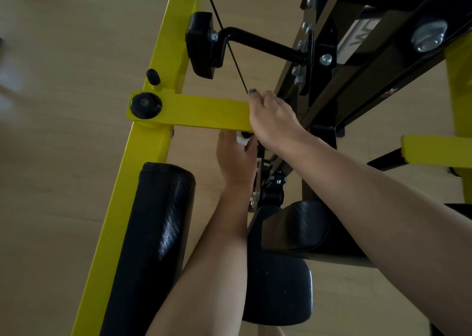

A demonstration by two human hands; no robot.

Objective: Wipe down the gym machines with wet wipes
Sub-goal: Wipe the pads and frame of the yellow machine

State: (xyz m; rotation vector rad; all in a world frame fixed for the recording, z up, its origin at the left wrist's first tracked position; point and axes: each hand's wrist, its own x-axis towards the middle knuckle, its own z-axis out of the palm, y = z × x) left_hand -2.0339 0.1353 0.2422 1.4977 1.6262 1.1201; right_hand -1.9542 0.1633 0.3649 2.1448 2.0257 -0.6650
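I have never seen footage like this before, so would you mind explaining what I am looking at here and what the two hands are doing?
This is one picture from a camera worn on a person's head, looking down along both bare forearms. Below them stands a gym machine with a yellow frame and black padded rollers on a pale wooden floor. The right hand reaches across and rests on the end of a yellow crossbar, fingers curled over it. The left hand is just under that bar, pinching a small white wet wipe, apparently to clean the underside. A thin black cable runs diagonally above the hands.
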